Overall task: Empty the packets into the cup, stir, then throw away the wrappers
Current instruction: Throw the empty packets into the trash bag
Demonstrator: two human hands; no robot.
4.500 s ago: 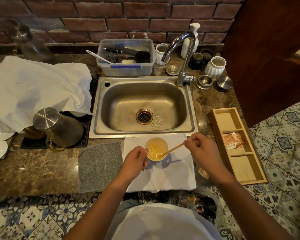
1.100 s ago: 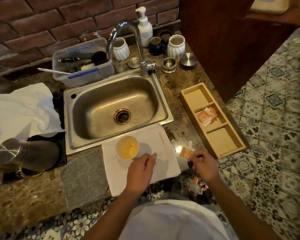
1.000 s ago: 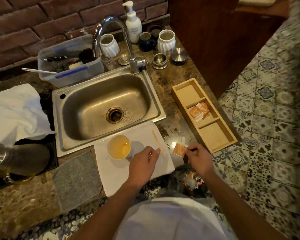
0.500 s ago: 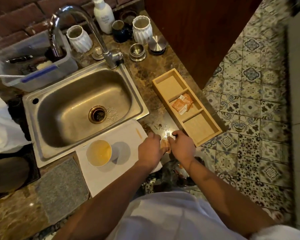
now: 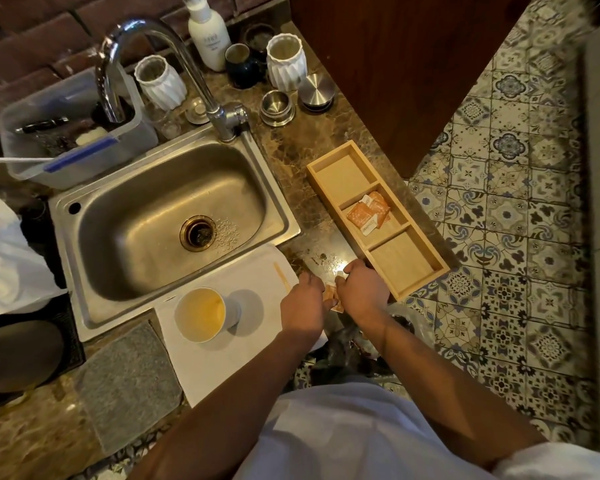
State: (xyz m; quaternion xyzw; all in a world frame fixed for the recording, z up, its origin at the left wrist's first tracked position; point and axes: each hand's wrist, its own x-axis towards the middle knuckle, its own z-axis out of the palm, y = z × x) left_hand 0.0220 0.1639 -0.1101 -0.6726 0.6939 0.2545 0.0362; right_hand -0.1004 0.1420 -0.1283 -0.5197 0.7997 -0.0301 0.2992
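A white cup [image 5: 201,315] with yellowish liquid stands on a white cloth [image 5: 222,358] in front of the sink. A wooden stirrer [image 5: 280,276] lies on the cloth to the cup's right. My left hand [image 5: 303,308] and my right hand [image 5: 361,292] meet at the counter's front edge, both pinching orange wrappers [image 5: 331,296], which are mostly hidden between them. More orange packets [image 5: 368,214] lie in the middle compartment of a wooden tray [image 5: 340,174].
A steel sink [image 5: 167,216] with a tap [image 5: 174,57] lies behind the cloth. A grey mat [image 5: 129,382] sits at the left. Jars, a soap bottle [image 5: 208,32] and a plastic tub [image 5: 66,133] line the back. A dark bag [image 5: 350,351] hangs below the counter edge.
The stirrer was set down on the cloth. My right hand picked up a wrapper from the counter, and my left hand came over from the cloth to join it. The view swung right.
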